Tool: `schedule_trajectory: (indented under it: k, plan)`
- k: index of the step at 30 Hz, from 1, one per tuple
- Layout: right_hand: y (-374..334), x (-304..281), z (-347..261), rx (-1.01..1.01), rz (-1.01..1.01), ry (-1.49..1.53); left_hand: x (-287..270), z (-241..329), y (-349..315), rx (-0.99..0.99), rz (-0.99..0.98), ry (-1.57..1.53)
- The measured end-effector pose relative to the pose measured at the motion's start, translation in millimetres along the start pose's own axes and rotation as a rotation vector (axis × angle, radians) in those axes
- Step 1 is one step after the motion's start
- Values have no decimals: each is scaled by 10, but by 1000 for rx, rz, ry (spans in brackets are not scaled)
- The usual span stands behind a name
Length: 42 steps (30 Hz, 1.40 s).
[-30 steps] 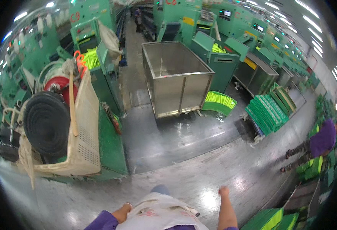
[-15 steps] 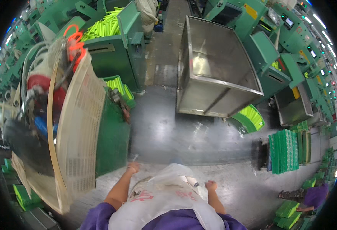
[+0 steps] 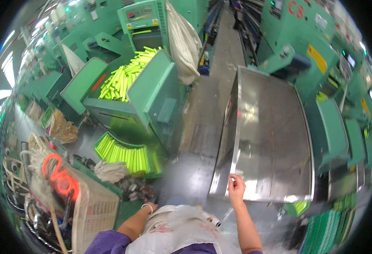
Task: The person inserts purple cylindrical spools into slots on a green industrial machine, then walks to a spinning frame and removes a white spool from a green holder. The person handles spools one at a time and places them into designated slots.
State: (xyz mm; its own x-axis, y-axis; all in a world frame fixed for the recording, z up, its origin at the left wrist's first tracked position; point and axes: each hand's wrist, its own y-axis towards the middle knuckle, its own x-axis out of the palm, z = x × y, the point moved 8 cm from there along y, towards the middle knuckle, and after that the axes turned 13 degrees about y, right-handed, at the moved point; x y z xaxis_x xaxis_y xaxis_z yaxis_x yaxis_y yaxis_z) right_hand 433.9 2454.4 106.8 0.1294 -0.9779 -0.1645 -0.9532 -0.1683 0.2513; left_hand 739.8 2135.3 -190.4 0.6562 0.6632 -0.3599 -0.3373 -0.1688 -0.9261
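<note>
Right hand: our right hand (image 3: 236, 186) reaches to the near rim of the steel cart (image 3: 270, 139); the fingers curl at the rim, but we cannot tell whether they clamp it.
Left hand: our left hand (image 3: 151, 207) rests against the white bag (image 3: 181, 228) at our waist; whether it is closed on the bag we cannot tell.
Cart position: the cart stands in the grey aisle, just ahead and right of us, its tub empty and shiny.
Handling advice: we judge that a full grip on the rim, near its middle, steers the cart straightest; we keep fingers off the corner.
Clearance: the green machine (image 3: 152, 97) stands close on the left, so we hold the cart parallel to it.
Tubes: yellow-green tubes (image 3: 124, 76) fill the machine's hopper; more lie in a green tray (image 3: 126, 154) below.
Signs: a yellow slanted label (image 3: 317, 59) sits on the right machine; red painted marks (image 3: 296, 7) above it.
Basket: a cream perforated basket (image 3: 95, 211) with an orange looped handle (image 3: 59, 178) stands at lower left.
</note>
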Motion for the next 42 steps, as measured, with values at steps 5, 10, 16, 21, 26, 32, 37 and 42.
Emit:
schedule_trajectory:
  k: [5, 10, 16, 21, 26, 32, 37, 42]
  plan:
    - [1636, 563, 87, -103, -62, -12, -1486, 1230, 676, 153, 50, 289]
    - [2260, 443, 615, 105, 119, -33, -2758, 2072, 970, 260, -188, 528]
    - [2884, 92, 949, 192, 450, -139, -3769, 3441, 1868, 625, 16, 982]
    - [4412, 111, 1226, 109, 483, -274, -4781, 4409, 2864, 680, 22, 740]
    - [6639, 755, 1233, 63, 222, 85, -6484, 4932, 3190, 492, 79, 826]
    - [8774, 1694, 1409, -51, -18, 57, -7680, 5295, 4152, 278, -71, 497]
    - [10398, 1916, 2246, 157, -13, -86, -9101, 6357, 5263, 626, -97, 920]
    - [11636, 1767, 2966, 367, 83, -70, -11344, 8006, 4968, 541, 283, 471]
